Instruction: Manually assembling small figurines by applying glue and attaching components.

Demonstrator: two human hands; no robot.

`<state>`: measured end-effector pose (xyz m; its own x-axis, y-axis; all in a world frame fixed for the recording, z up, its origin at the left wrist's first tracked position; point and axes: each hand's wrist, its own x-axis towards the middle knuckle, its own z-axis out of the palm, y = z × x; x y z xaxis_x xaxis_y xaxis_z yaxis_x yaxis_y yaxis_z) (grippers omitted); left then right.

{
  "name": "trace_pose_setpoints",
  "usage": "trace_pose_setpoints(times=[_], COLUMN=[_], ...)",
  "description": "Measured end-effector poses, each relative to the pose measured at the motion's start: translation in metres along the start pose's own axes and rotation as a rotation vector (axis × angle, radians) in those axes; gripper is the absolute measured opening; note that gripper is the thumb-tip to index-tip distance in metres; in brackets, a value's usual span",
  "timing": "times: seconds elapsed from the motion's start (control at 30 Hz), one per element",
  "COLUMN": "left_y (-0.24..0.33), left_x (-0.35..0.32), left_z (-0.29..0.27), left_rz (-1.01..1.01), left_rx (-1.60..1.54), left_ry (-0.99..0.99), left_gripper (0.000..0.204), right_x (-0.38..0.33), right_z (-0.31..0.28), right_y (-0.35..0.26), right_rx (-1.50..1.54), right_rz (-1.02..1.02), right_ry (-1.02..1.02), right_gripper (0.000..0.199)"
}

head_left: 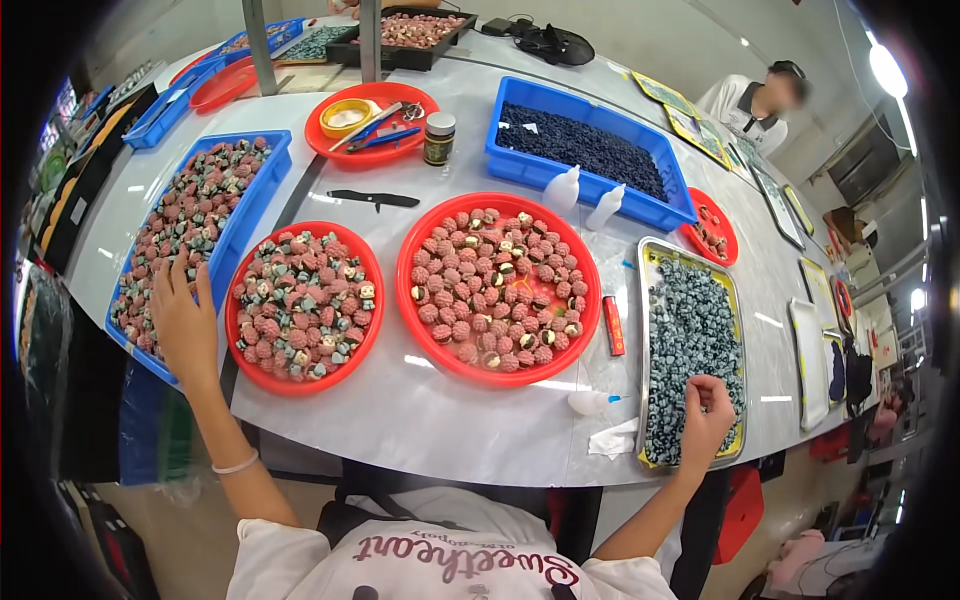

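At the left, my left hand (184,318) reaches over a long blue tray (262,195) full of small pink and grey figure-like pieces (205,210). Its fingers are stretched out and apart, touching or just above the pieces. On the right, my right hand (708,415) is over the near end of a metal tray (645,340) of small dark teal pieces (690,330). Its fingers are curled into a pinch; whatever they may hold is hidden. Between my hands stand a red basin (374,340) of mixed pink and grey pieces and a larger red basin (592,330) of bumpy pink balls.
Farther back are a blue bin (500,160) of dark pieces, a red tray (420,100) with tools, a jar (439,138) and a black knife (372,198). White squeeze bottles (562,190), a red tube (613,327) and a tissue (613,440) lie near the metal tray. A person (750,110) sits far right.
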<state>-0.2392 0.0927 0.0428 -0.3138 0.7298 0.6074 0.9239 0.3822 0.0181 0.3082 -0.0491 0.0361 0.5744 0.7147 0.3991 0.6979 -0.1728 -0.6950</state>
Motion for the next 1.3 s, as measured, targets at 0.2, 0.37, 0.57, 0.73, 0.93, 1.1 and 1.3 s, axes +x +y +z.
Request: trace_pose_setpoints(times=[0.2, 0.37, 0.57, 0.73, 0.93, 1.1, 1.3], left_y=[0.001, -0.009, -0.006, -0.008, -0.014, -0.012, -0.014], left_x=[-0.001, 0.006, 0.009, 0.011, 0.008, 0.009, 0.011], left_z=[-0.006, 0.015, 0.007, 0.013, 0.012, 0.013, 0.012], left_rz=[0.002, 0.096, 0.056, 0.067, 0.056, 0.034, 0.073], left_rx=[-0.024, -0.048, -0.070, -0.041, -0.055, -0.014, -0.062], left_ry=[-0.054, 0.006, -0.102, -0.101, -0.105, -0.111, -0.063], left_gripper=[0.044, 0.041, 0.046, 0.053, 0.055, 0.055, 0.055], right_x=[-0.006, -0.005, 0.003, 0.001, 0.003, 0.005, 0.008], right_z=[-0.005, -0.010, -0.015, -0.021, -0.011, -0.007, -0.002], right_y=[-0.001, 0.014, 0.015, 0.021, 0.014, 0.018, 0.015], right_rx=[-0.016, 0.014, -0.025, -0.045, -0.059, 0.007, 0.022], right_rz=[-0.006, -0.010, 0.081, 0.092, 0.092, 0.090, 0.081], right_ry=[0.001, 0.010, 0.011, -0.004, -0.048, -0.072, -0.069], right_gripper=[0.008, 0.004, 0.009, 0.009, 0.011, 0.013, 0.015])
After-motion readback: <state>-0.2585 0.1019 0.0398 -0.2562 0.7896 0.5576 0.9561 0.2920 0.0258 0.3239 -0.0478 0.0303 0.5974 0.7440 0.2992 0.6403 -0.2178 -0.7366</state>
